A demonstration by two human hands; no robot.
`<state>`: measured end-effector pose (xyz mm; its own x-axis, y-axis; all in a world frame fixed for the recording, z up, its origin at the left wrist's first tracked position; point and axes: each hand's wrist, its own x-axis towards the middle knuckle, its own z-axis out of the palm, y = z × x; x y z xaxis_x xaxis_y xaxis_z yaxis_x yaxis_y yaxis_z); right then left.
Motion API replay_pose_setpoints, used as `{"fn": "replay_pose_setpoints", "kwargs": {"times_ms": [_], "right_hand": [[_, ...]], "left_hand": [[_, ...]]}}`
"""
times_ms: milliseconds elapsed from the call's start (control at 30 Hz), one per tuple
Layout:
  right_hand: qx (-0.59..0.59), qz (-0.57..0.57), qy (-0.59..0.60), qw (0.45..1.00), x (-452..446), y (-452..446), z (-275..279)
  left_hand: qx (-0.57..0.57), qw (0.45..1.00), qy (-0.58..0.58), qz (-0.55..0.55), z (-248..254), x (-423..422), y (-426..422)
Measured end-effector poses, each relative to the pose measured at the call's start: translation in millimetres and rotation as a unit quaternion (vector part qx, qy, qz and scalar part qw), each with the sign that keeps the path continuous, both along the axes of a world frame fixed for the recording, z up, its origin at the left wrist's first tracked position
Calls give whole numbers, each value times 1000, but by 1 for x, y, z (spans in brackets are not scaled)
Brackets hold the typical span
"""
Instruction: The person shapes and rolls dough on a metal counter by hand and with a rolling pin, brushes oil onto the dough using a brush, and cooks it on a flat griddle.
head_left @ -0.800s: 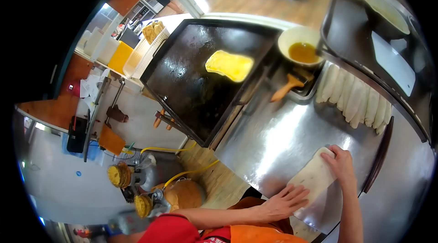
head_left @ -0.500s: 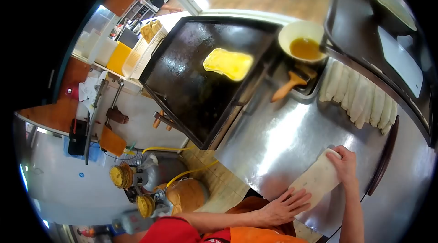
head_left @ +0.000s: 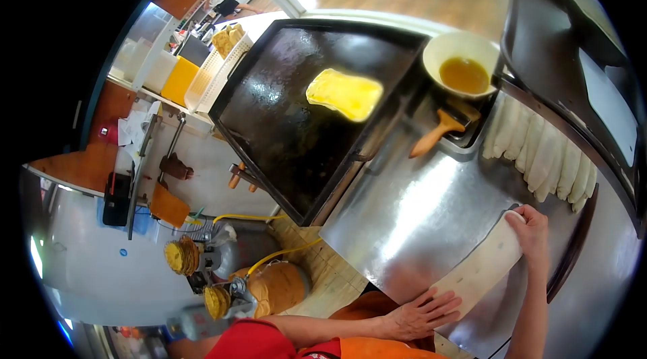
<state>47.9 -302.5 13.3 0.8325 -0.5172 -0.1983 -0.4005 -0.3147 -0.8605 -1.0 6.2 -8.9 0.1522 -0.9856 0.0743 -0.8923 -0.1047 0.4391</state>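
A long flat strip of pale dough (head_left: 477, 270) lies across the steel counter near my body. At its far end, my right hand (head_left: 532, 230) is closed on the dough's edge, thumb on top. My left hand (head_left: 423, 315) rests on the near end with its fingers stretched out flat. Past the dough, several pale dough rolls (head_left: 539, 150) lie side by side. A yellow flatbread (head_left: 345, 94) sits on the dark griddle (head_left: 283, 150). Beside the griddle stands a bowl (head_left: 465, 66) of amber liquid, with a wooden-handled brush (head_left: 437, 133) in a metal tray below it.
The steel counter (head_left: 377, 217) runs between the griddle and the dough. At right is a dark tray (head_left: 539, 29) holding a white flat board (head_left: 606, 106). A white basket (head_left: 214, 79) with browned bread stands behind the griddle. Gas cylinders (head_left: 276, 288) with yellow hoses are lower left. Another person (head_left: 226, 3) is in the background.
The dough strip has become longer and narrower. My right hand has moved away from my left, drawing the far end outward. My left hand has stayed on the near end.
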Motion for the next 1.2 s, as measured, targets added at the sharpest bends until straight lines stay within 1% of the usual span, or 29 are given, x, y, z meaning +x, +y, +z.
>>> {"fn": "replay_pose_setpoints", "kwargs": {"times_ms": [100,167,267,333,367,433,467,500,567,633,667,733,767,833,867,967,1067,1167,1200], "right_hand": [[-59,26,17,998,4,4,8],[-75,30,34,996,6,6,11],[-117,42,35,992,8,7,13],[-142,63,46,987,6,6,13],[-148,75,70,984,5,4,12],[-133,93,67,984,-1,2,19],[-148,106,101,978,-2,0,24],[-142,102,75,982,-9,-2,22],[-109,73,88,987,-21,-4,30],[-72,34,116,990,-35,-3,33],[-45,2,115,992,-41,2,31],[-22,-36,87,995,-52,7,25],[-11,-54,71,996,-56,9,22],[-35,-79,45,995,-59,15,15],[-46,-90,34,994,-59,19,13],[-58,-105,-16,993,-54,25,9],[-72,-116,-66,988,-52,26,7],[-82,-118,-97,985,-47,22,12],[-72,-128,-92,985,-45,21,12]], "left_hand": [[-7,1000,-10,0,3,2,-2],[-18,1000,-13,5,7,4,-4],[-69,997,-19,11,5,10,-8],[-108,990,78,41,8,31,-17],[-125,980,146,48,10,40,-25],[-137,972,165,94,16,71,-48],[-139,968,158,135,29,88,-61],[-110,971,119,174,33,98,-73],[-86,956,201,197,30,122,-95],[-78,973,139,165,26,135,-112],[-57,970,170,165,26,139,-119],[-13,961,219,168,26,146,-130],[-3,963,216,164,25,150,-134],[18,965,209,156,22,156,-143],[19,959,221,175,24,156,-148],[9,976,148,159,30,157,-161],[-31,978,152,139,28,154,-163],[1,933,295,205,32,152,-166],[-19,941,278,193,34,154,-167]]}}
